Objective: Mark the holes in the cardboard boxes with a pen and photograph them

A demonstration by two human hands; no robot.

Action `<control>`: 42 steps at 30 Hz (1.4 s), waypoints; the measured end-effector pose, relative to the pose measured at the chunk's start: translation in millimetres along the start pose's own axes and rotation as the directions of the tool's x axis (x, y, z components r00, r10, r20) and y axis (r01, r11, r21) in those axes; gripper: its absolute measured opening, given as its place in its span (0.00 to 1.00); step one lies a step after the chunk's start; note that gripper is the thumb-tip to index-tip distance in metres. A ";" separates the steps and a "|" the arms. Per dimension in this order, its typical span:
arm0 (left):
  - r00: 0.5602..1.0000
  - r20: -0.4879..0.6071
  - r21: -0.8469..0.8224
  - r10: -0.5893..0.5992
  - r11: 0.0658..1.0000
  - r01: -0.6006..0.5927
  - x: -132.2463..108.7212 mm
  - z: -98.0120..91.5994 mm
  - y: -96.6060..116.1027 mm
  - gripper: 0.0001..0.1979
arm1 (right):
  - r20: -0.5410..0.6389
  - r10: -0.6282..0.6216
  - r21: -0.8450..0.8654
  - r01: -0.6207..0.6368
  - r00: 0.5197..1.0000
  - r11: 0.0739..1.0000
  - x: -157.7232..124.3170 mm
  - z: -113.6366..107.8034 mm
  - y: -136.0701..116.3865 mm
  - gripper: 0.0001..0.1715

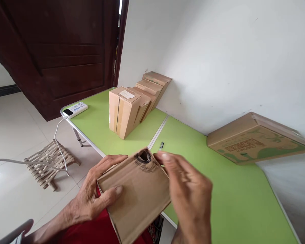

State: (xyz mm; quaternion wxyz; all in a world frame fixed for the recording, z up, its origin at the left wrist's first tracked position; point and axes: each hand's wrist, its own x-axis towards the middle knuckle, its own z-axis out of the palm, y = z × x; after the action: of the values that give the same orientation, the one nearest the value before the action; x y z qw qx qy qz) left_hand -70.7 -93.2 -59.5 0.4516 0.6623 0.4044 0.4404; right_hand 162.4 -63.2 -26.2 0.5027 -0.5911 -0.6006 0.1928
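Note:
A small flat cardboard box (139,196) is held over the near edge of the green table, tilted toward the camera. Near its far corner is a ragged hole with dark marks around it. My left hand (99,193) grips the box's left side, thumb on the top face and fingers behind. At the box's right corner, close to the hole, my right hand (188,186) has its thumb and fingers pinched together; anything between them is too hidden to name. Just beyond the box, a small pen-like object (161,146) lies on the green table (234,196).
Several cardboard boxes (124,112) stand in a row toward the wall. A larger printed carton (256,140) leans at the right. A white device (75,109) with a cable sits at the table's left end, above a woven stool (49,164) on the floor.

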 end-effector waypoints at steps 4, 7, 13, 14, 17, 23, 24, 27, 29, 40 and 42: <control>1.000 -0.012 0.014 -0.008 1.000 0.008 -0.9 -0.6 -3.3 0.27 | 0.008 0.437 -0.278 -0.418 0.900 0.865 29.7 2.7 63.6 0.27; 1.000 0.000 0.009 -0.012 1.000 0.012 -2.0 -1.6 -4.8 0.27 | 0.036 0.563 -0.482 -0.479 0.826 0.733 48.4 25.9 107.8 0.13; 0.999 -0.025 0.052 -0.028 0.998 0.030 -2.0 -0.5 -5.6 0.28 | -0.017 0.632 -0.510 -0.551 0.775 0.661 60.3 62.9 136.8 0.12; 0.999 -0.021 0.042 -0.027 0.999 0.028 -1.6 -0.3 -5.3 0.29 | -0.003 0.626 -0.478 -0.551 0.780 0.685 61.0 60.1 135.6 0.11; 0.999 -0.022 0.014 -0.050 0.999 0.050 -1.0 0.6 -2.8 0.30 | 0.033 0.574 -0.309 -0.538 0.818 0.784 60.6 35.6 120.5 0.13; 0.999 -0.044 0.055 -0.021 0.998 0.024 -1.3 4.3 8.9 0.25 | -0.330 0.272 0.473 -0.091 0.904 0.877 24.6 -24.0 29.0 0.14; 0.999 -0.048 0.059 -0.017 0.998 0.020 -0.8 5.3 10.2 0.24 | -0.301 0.214 0.547 -0.015 0.929 0.837 13.4 -25.6 12.2 0.14; 0.999 -0.025 0.021 0.023 1.000 -0.023 0.6 9.8 10.9 0.25 | -0.221 0.112 0.553 0.030 0.969 0.832 -20.1 -13.5 -20.7 0.11; 0.999 0.000 -0.018 0.045 0.999 -0.045 0.2 13.5 9.2 0.27 | -0.293 0.079 0.455 0.066 0.953 0.888 -36.2 -0.5 -26.4 0.12; 0.996 0.015 -0.011 0.088 0.996 -0.088 -7.1 25.6 6.6 0.33 | -0.396 0.062 0.210 0.024 0.916 0.978 -45.3 10.1 -28.8 0.14; 0.992 0.001 0.000 0.130 0.992 -0.130 -5.9 26.1 7.1 0.34 | -0.367 0.018 0.161 0.045 0.930 0.986 -44.7 9.5 -30.7 0.13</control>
State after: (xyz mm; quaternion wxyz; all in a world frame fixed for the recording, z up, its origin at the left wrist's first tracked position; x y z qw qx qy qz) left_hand -46.7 -107.0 -59.3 0.4221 0.6874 0.3603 0.4684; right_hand 129.6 -107.1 -21.7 0.6552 -0.5683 -0.4818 0.1249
